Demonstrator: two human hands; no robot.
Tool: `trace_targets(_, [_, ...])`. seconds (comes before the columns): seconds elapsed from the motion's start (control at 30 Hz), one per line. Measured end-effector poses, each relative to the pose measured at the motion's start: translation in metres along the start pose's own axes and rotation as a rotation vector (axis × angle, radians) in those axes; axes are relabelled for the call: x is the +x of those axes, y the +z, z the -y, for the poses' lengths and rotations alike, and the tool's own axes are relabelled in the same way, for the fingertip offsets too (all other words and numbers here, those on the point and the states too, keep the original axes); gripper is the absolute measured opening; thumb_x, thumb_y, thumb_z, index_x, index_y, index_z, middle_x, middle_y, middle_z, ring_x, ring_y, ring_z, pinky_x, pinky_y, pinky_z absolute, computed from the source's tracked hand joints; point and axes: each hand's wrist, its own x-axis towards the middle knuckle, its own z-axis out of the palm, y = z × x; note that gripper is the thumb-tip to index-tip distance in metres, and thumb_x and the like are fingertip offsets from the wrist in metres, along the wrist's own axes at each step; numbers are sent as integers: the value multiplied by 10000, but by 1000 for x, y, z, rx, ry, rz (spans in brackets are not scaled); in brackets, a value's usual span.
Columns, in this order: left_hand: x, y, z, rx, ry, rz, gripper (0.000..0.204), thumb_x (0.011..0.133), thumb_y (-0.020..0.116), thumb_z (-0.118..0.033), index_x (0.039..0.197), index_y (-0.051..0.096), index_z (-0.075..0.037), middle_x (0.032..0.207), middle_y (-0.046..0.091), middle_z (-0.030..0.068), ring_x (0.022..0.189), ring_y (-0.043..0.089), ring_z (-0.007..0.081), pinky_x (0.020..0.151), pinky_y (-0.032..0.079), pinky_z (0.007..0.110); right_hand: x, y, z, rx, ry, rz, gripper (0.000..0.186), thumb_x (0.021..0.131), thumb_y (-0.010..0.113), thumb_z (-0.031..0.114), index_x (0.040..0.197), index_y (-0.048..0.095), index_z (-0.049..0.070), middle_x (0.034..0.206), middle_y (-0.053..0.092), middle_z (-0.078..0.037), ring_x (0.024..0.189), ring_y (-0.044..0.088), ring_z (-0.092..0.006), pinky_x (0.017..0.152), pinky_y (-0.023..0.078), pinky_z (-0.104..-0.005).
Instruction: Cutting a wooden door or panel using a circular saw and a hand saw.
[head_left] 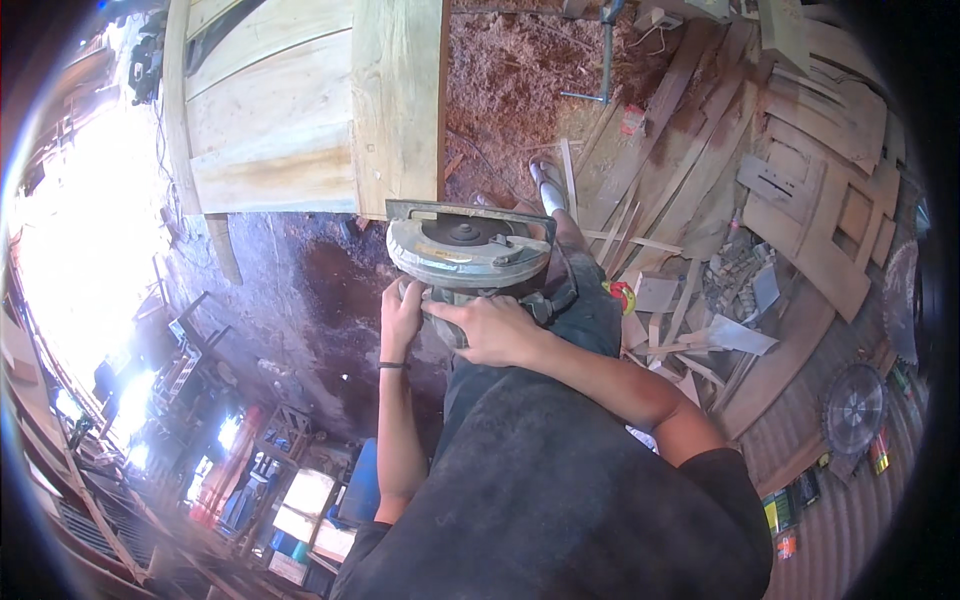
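A circular saw (pixel 468 268) with a rounded, dusty guard is held up in front of my body. Its flat base plate (pixel 408 209) faces away from me, close to the near corner of a pale wooden panel (pixel 398 110). My left hand (pixel 402 318) has its fingers curled against the saw's near side. Across the motor housing lies my right hand (pixel 494 330), its index finger reaching toward the left fingers. Both palms are turned from view, and so is what lies under the fingertips. A dark cable loops by the saw's right side.
Wood shavings (pixel 520 70) cover the floor beyond. Loose planks (pixel 690 120), cut boards (pixel 850 225) and offcuts lie to the right. A round saw blade (pixel 855 406) rests near corrugated sheeting. At far right, a clamp (pixel 606 60) stands near the panel; shelving fills the lower left.
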Motion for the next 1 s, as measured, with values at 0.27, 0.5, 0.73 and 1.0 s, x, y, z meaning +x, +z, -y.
trace_targets(0.27, [1,-5,5,-2,-53,25,330,891,566,-247,846,640,71,693,604,41,670,521,100,616,436,306,1,-3,4,20,-9,6,690,786,734,228,1430,486,224,958,706,-213,912,688,-397,829,534,-527])
trace_targets(0.5, [0,-3,1,-41,-69,12,265,919,528,-198,823,610,35,723,563,-11,686,473,72,603,403,282,3,-5,5,21,-11,15,666,793,724,221,1420,500,210,947,709,-205,890,694,-390,808,543,-523])
trace_targets(0.73, [0,-5,3,-100,-51,0,270,901,548,-200,829,626,48,708,577,-3,676,468,69,591,401,286,7,-2,4,20,-39,2,683,779,719,198,1425,498,205,917,713,-200,856,703,-375,762,553,-514])
trace_targets(1.0, [1,-9,1,-94,-52,-17,266,907,544,-193,825,623,47,712,576,-2,685,483,74,601,408,279,12,-4,9,26,-22,45,687,780,725,206,1427,496,191,938,713,-199,882,704,-367,777,555,-508])
